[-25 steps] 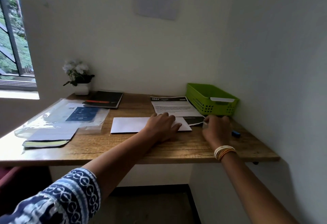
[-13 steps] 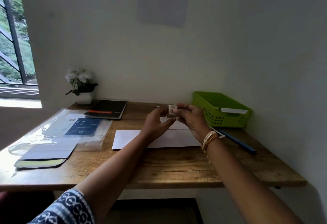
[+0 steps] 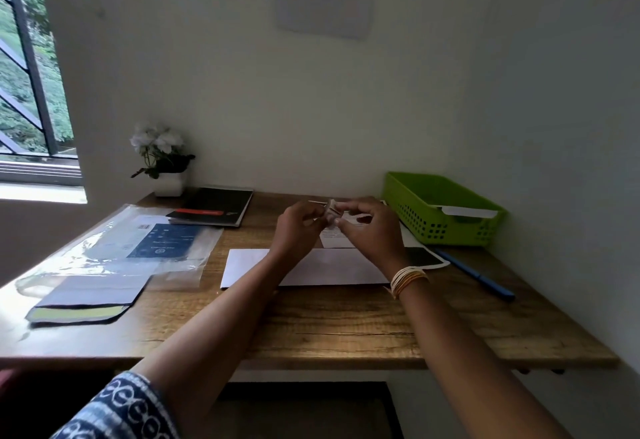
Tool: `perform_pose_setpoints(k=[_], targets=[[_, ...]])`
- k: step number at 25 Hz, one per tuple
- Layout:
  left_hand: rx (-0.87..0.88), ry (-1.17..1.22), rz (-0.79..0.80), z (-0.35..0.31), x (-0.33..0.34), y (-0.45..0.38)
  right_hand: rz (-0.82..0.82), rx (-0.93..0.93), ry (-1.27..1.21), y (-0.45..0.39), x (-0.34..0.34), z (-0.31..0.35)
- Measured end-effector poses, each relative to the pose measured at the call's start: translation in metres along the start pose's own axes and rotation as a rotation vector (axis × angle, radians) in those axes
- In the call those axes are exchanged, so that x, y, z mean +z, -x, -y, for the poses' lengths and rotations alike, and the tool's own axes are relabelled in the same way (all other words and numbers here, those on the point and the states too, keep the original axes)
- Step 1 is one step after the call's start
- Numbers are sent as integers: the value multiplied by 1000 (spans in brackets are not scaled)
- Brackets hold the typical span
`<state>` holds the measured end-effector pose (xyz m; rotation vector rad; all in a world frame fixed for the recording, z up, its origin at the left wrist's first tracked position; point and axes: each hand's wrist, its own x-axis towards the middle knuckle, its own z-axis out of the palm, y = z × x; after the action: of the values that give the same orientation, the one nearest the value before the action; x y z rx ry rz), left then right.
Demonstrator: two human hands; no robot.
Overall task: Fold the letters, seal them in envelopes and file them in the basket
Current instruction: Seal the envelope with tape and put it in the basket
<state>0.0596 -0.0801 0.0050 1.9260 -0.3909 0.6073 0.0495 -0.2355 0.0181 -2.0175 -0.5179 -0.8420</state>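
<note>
Both my hands are raised above the desk and pinch a small whitish object [image 3: 331, 212] between their fingertips; what it is I cannot tell. My left hand [image 3: 298, 230] holds its left side, my right hand [image 3: 367, 230] its right side. Below them a white envelope [image 3: 249, 265] lies flat on the wooden desk [image 3: 329, 327]. A printed letter [image 3: 334, 240] lies behind it, mostly hidden by my hands. The green basket [image 3: 443, 210] stands at the back right with a white envelope [image 3: 469, 211] resting in it.
A blue pen [image 3: 474, 275] lies right of the envelope. At the left are a clear plastic sleeve with a blue card [image 3: 166, 241], a grey envelope with a yellow strip [image 3: 86, 296], a black notebook [image 3: 214, 208] and a potted white flower [image 3: 162, 161].
My hands left the envelope and the desk, rose and met around the small whitish object. The view tilted so the pen and more of the desk front show.
</note>
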Motion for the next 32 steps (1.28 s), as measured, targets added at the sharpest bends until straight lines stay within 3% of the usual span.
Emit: perform_pose_setpoints(k=[7,10,13,16,18,21,29,32], targets=[[-11,-14,7,-3,-3,1,-56,-55,95,1,1,-1],[-39,-21,15,-3,-2,3,-59,6,69,2,0,3],[-92,-66,-7,-1,-1,1,-186,248,-219,-3,-7,3],[-53,-80,3,-2,0,2,-255,520,-692,-8,-17,1],[40,-121,51,-10,6,6,-218,668,-944,-7,-26,1],[242,-181,140,-27,19,13,-157,742,-1052,1,-44,0],[440,-366,579,-73,70,24,-287,706,-995,13,-120,-19],[456,-398,660,-88,97,34,-351,701,-924,19,-134,-23]])
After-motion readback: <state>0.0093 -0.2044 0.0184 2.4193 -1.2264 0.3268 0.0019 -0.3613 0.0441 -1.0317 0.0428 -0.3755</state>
